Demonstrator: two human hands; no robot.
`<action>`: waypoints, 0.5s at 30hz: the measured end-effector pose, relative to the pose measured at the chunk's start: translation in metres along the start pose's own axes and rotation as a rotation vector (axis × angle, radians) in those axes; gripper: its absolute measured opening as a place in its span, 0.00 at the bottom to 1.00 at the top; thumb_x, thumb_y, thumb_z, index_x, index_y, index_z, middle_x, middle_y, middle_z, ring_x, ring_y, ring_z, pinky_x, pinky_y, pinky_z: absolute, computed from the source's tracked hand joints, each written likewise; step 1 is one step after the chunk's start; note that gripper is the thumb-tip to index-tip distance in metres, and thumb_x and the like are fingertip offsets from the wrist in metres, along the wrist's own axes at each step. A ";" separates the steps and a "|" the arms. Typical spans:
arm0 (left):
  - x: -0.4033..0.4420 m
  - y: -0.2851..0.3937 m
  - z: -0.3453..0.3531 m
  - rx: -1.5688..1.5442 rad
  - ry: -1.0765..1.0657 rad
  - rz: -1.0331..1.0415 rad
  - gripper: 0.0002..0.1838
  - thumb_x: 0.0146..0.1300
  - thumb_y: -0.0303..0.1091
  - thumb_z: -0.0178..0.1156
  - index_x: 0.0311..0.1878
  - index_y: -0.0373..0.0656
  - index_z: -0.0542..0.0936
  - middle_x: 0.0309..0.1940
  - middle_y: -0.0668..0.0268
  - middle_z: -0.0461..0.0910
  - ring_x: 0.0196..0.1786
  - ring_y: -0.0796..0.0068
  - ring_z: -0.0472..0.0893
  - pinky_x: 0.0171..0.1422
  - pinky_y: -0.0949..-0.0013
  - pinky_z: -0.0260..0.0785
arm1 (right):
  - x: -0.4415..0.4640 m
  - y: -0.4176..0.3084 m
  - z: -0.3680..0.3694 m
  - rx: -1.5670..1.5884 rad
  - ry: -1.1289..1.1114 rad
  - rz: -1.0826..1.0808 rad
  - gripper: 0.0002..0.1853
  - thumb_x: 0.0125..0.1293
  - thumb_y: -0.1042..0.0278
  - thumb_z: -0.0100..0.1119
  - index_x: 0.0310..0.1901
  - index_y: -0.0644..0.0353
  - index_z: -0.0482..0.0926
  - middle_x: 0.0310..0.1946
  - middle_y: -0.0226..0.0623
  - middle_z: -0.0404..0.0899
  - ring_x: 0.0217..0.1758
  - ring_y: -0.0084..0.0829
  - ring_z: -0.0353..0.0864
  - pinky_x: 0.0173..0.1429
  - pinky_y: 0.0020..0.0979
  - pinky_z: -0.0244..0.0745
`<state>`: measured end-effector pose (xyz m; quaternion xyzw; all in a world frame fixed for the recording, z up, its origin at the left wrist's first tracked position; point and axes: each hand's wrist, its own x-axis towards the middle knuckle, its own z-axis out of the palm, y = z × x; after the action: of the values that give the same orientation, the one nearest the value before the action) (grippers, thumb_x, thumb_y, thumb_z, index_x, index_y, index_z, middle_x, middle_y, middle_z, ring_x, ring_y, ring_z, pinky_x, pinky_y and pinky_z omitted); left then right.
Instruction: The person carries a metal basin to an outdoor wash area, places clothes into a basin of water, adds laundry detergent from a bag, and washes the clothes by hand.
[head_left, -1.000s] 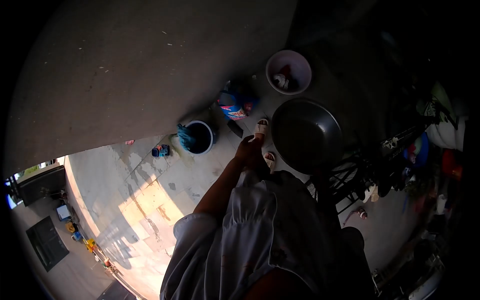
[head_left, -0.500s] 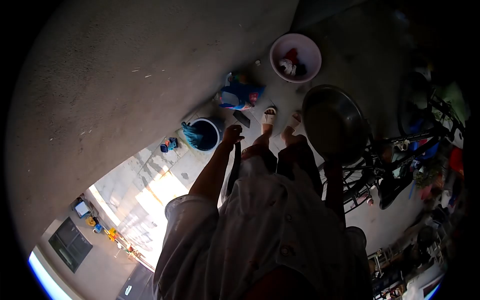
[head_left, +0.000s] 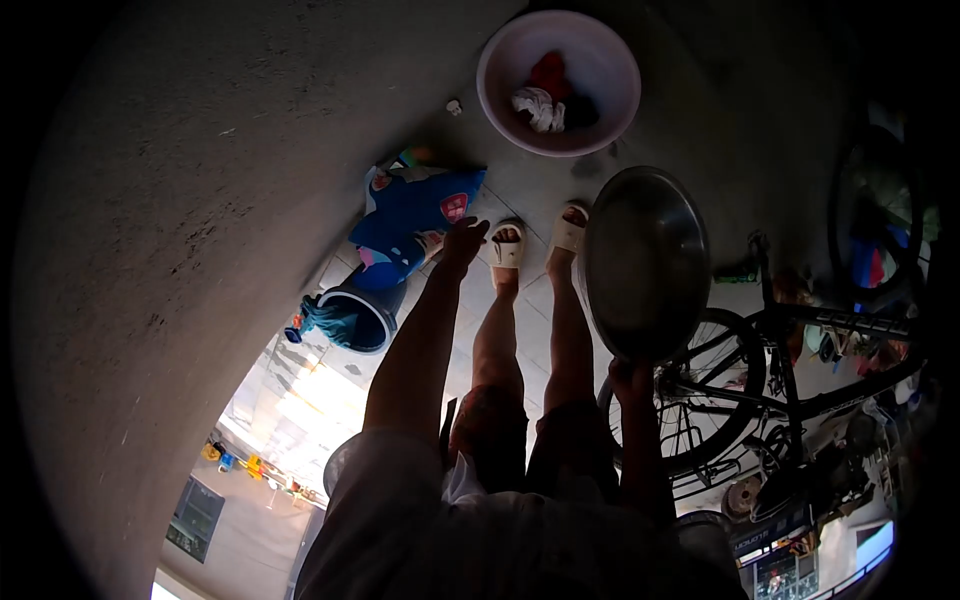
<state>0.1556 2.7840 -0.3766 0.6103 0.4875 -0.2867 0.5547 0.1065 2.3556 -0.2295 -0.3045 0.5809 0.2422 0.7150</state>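
Observation:
My right hand (head_left: 633, 380) is closed on the near rim of a large round metal basin (head_left: 645, 265), tilted upright beside my right leg. Nothing can be seen inside it. My left hand (head_left: 464, 243) is held out in the air, empty, its fingers apart, nearest to a blue printed bag (head_left: 420, 205) by the wall. Just below the bag, a bucket (head_left: 388, 338) has a teal cloth (head_left: 335, 322) hanging over its rim. Farther ahead on the floor, a pink basin (head_left: 492, 95) holds red, white and dark cloths (head_left: 540, 108).
Along the left runs a rough grey wall (head_left: 200, 180). A black bicycle (head_left: 790, 405) stands at the right, close to the metal basin. My feet, in light sandals (head_left: 507, 256), are on the tiles. Assorted items crowd the far right.
The view has shifted forward; the pink basin and blue bag look larger. My left hand has moved from near the bucket to beside the bag. The metal basin has turned more upright.

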 end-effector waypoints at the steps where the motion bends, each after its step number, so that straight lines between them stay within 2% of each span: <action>1: 0.031 0.015 0.009 0.018 0.044 0.023 0.28 0.64 0.47 0.63 0.60 0.36 0.76 0.49 0.55 0.83 0.43 0.63 0.85 0.48 0.62 0.75 | 0.006 0.003 0.021 -0.028 0.072 -0.021 0.09 0.69 0.62 0.60 0.43 0.57 0.81 0.31 0.33 0.83 0.32 0.28 0.83 0.37 0.32 0.80; 2: 0.060 0.030 0.017 0.038 0.088 0.044 0.34 0.63 0.54 0.64 0.60 0.33 0.75 0.49 0.55 0.83 0.46 0.63 0.84 0.50 0.61 0.74 | 0.026 0.005 0.028 0.184 0.159 0.056 0.08 0.69 0.63 0.60 0.42 0.57 0.81 0.32 0.33 0.83 0.34 0.29 0.83 0.39 0.33 0.80; 3: 0.071 0.068 0.021 0.127 0.072 -0.014 0.37 0.62 0.56 0.64 0.63 0.34 0.73 0.51 0.51 0.81 0.53 0.60 0.81 0.53 0.58 0.72 | 0.043 0.006 0.033 0.231 0.148 0.083 0.08 0.69 0.65 0.58 0.43 0.59 0.80 0.32 0.36 0.83 0.35 0.31 0.82 0.42 0.34 0.79; 4: 0.130 0.042 0.032 0.043 0.095 0.130 0.41 0.61 0.58 0.65 0.66 0.33 0.71 0.55 0.47 0.79 0.57 0.57 0.78 0.58 0.58 0.71 | 0.054 0.009 0.036 0.266 0.112 0.096 0.08 0.69 0.65 0.57 0.43 0.60 0.80 0.33 0.36 0.83 0.35 0.31 0.82 0.41 0.34 0.79; 6: 0.169 0.075 0.045 0.107 0.306 0.172 0.49 0.55 0.61 0.69 0.66 0.27 0.68 0.59 0.43 0.76 0.60 0.51 0.77 0.65 0.60 0.67 | 0.083 0.014 0.038 0.336 0.038 0.117 0.08 0.70 0.66 0.56 0.44 0.61 0.79 0.34 0.38 0.83 0.35 0.32 0.82 0.41 0.33 0.79; 10: 0.234 0.103 0.045 -0.036 0.171 0.202 0.41 0.52 0.51 0.73 0.60 0.28 0.73 0.53 0.48 0.79 0.53 0.56 0.80 0.56 0.58 0.72 | 0.114 0.022 0.025 0.316 0.132 0.103 0.09 0.70 0.67 0.56 0.47 0.61 0.78 0.39 0.38 0.83 0.38 0.31 0.82 0.40 0.33 0.78; 12: 0.282 0.085 0.051 -0.264 0.215 0.236 0.38 0.51 0.46 0.74 0.61 0.32 0.74 0.55 0.51 0.79 0.52 0.58 0.80 0.55 0.60 0.72 | 0.125 0.024 0.023 0.230 0.171 0.042 0.09 0.70 0.68 0.56 0.48 0.60 0.78 0.39 0.36 0.83 0.38 0.32 0.82 0.40 0.34 0.78; 14: 0.285 0.089 0.053 -0.212 0.270 0.219 0.37 0.51 0.44 0.75 0.61 0.33 0.75 0.56 0.52 0.79 0.54 0.59 0.80 0.55 0.60 0.73 | 0.128 0.028 0.009 0.173 0.184 0.024 0.09 0.71 0.68 0.56 0.49 0.60 0.78 0.41 0.35 0.83 0.40 0.32 0.82 0.41 0.34 0.79; 15: 0.277 0.093 0.055 -0.278 0.231 0.194 0.28 0.59 0.39 0.71 0.58 0.34 0.75 0.51 0.60 0.77 0.49 0.71 0.77 0.50 0.67 0.72 | 0.134 0.028 -0.004 0.159 0.169 0.027 0.09 0.71 0.68 0.56 0.50 0.59 0.78 0.42 0.35 0.83 0.42 0.32 0.83 0.42 0.34 0.79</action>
<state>0.3512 2.8165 -0.5987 0.6009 0.5216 -0.0901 0.5989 0.1116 2.3711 -0.3655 -0.2583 0.6607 0.1784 0.6819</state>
